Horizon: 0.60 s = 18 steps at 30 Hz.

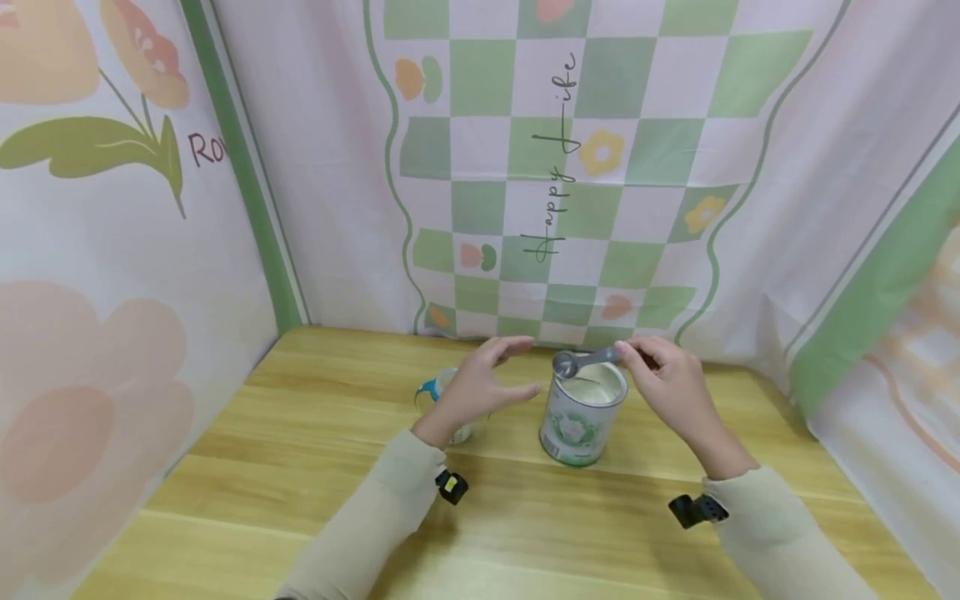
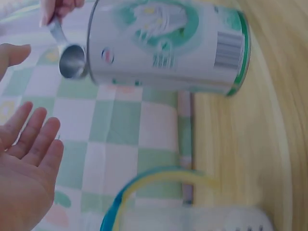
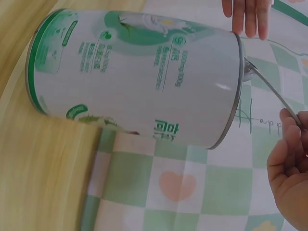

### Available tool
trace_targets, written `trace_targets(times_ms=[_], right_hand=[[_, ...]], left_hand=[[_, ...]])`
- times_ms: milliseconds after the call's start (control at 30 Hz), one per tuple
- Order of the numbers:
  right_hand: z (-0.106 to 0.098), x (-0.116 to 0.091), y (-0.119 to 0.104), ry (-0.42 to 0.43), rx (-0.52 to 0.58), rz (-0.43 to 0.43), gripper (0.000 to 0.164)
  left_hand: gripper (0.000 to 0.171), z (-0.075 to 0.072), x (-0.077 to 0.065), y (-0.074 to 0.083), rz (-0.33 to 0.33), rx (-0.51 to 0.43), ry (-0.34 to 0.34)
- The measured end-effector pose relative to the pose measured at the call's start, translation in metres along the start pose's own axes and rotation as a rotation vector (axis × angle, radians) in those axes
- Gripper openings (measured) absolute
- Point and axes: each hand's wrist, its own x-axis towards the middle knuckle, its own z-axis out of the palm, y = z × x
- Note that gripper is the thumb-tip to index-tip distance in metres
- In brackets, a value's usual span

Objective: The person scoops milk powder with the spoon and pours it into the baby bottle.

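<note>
A white and green can (image 1: 576, 427) of pale powder stands upright on the table with its top uncovered. My right hand (image 1: 670, 387) pinches the handle of a grey measuring scoop (image 1: 566, 365) and holds it across the can's rim, bowl toward the left. In the left wrist view the scoop's bowl (image 2: 73, 61) looks hollow, with no heap of powder showing. My left hand (image 1: 480, 385) hovers left of the can, thumb and fingers spread apart around nothing. Partly hidden behind that hand is a clear bottle (image 1: 461, 434) with a blue handle (image 1: 428, 389).
A wooden table (image 1: 315, 467) carries the can and bottle. Right behind it hangs a checkered green and white cloth (image 1: 483, 204), and curtains with printed flowers close in both sides. Black cameras (image 1: 697, 510) sit on the cuffs of both sleeves.
</note>
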Motion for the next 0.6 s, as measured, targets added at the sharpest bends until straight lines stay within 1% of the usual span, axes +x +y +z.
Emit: trace_targets(times_ms=[200,333,433,600], right_hand=[[-0.002,-0.001,0.004,0.001,-0.056,-0.038,0.009],[-0.005,-0.002,0.006,-0.007,-0.072,-0.043,0.008],[-0.005,-0.002,0.006,-0.022,-0.094,-0.061,0.007],[-0.001,-0.002,0.008,-0.047,-0.165,-0.133,0.007]], left_hand=[[0.080,0.021,0.003,0.001,-0.054,-0.034,-0.059],[0.091,0.032,0.004,-0.001,-0.095,-0.046,-0.077],[0.097,0.040,0.005,-0.004,-0.140,-0.079,-0.079],[0.102,0.054,0.008,-0.006,-0.241,-0.120,-0.076]])
